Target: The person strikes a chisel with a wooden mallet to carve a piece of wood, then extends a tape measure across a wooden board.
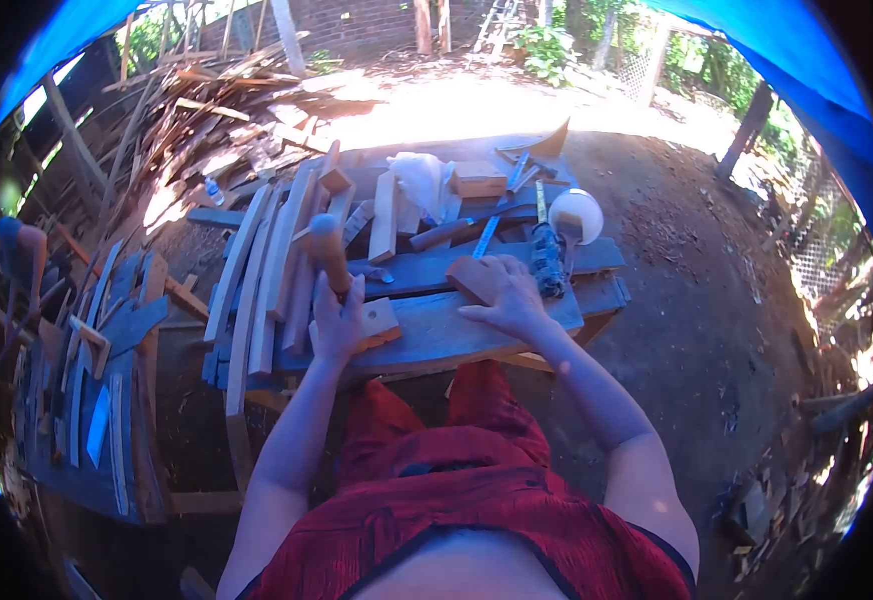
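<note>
My left hand (337, 325) is closed around a wooden tool with a thick, rounded upper end (326, 240); its lower part is hidden by my fingers. Just right of that hand, a short light wood block (380, 322) with a dark hole lies on the bench. My right hand (509, 298) grips a reddish-brown wood block (470, 280), thumb at the near side and fingers over the top. Both hands are above the near part of the plank workbench (437, 330).
Long wood strips (257, 285) lie along the bench's left side. Behind my right hand are a blue measuring strip (487, 236), a dark taped tool (548, 260) and a white round container (577, 214). A second bench (142, 450) stands left, with a person (22, 255) beyond it.
</note>
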Available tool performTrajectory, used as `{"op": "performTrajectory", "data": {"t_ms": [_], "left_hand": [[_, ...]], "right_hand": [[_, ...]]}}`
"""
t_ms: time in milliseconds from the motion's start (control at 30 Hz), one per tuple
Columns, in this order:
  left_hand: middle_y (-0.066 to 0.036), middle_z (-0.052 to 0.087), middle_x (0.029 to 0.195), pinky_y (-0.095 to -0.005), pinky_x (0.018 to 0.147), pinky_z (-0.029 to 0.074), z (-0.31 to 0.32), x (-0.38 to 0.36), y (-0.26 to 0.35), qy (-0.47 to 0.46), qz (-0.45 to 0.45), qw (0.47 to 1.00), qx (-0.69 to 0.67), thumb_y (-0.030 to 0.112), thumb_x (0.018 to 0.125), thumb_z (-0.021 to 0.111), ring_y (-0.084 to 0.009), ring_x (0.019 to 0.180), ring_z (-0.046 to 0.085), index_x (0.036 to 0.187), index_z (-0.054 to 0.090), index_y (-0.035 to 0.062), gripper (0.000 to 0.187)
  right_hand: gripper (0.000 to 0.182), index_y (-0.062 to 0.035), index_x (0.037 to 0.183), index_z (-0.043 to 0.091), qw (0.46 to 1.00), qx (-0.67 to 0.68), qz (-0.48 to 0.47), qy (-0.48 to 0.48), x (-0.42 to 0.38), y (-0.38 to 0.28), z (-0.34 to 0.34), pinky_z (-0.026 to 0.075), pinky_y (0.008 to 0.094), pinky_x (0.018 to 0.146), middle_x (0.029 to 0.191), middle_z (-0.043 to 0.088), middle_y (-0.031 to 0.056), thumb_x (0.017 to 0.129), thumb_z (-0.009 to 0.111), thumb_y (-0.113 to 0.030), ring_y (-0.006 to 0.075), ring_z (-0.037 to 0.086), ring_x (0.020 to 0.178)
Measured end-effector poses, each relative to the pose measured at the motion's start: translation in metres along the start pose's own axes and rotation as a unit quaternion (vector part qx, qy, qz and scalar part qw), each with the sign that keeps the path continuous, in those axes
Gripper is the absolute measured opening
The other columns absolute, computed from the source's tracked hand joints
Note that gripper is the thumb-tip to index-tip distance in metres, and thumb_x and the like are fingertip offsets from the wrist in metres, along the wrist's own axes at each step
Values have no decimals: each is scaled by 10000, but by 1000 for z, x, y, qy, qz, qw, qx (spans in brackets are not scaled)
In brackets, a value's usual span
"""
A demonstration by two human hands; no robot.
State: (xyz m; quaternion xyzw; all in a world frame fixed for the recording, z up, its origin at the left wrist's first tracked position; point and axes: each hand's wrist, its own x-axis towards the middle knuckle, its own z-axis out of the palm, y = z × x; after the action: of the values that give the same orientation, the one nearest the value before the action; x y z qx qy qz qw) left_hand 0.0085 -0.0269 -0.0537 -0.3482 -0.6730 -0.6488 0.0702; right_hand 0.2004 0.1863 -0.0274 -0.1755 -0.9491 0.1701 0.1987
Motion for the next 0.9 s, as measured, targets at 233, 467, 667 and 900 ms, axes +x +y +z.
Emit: {"op": "performTrajectory", "data": {"t_ms": [233,467,667,900], "left_hand": [[-118,594,805,-395,671,466,29,-30,8,-175,79,977,95,44,771,592,-306,762,604,961,533,44,199],[-160,600,1020,-447,838,452,12,-34,7,-210,151,951,167,150,762,670,-354,1004,575,1091,567,47,360],[-188,474,1288,-491,1060,279,-46,-46,4,-151,36,895,418,440,703,748,-379,1264,381,1353,386,47,842],[-183,387,1383,-450,1078,257,-66,-57,-17,-190,-13,857,479,357,625,817,-347,1308,332,1421,288,59,1001]], "right_hand": [[831,-142,1400,342,850,526,-5,-21,3,-67,-33,517,256,740,1214,473,117,714,811,-167,109,610,840],[478,-20,1196,548,833,546,7,-89,-3,-63,-15,503,200,626,945,611,55,775,751,-120,76,602,715],[195,9,968,648,833,544,96,-25,-13,-52,-9,491,208,538,824,638,69,828,658,-127,104,609,610],[247,16,1015,624,687,675,217,158,-16,-18,-23,486,254,467,819,646,111,880,599,-189,167,609,533]]}}
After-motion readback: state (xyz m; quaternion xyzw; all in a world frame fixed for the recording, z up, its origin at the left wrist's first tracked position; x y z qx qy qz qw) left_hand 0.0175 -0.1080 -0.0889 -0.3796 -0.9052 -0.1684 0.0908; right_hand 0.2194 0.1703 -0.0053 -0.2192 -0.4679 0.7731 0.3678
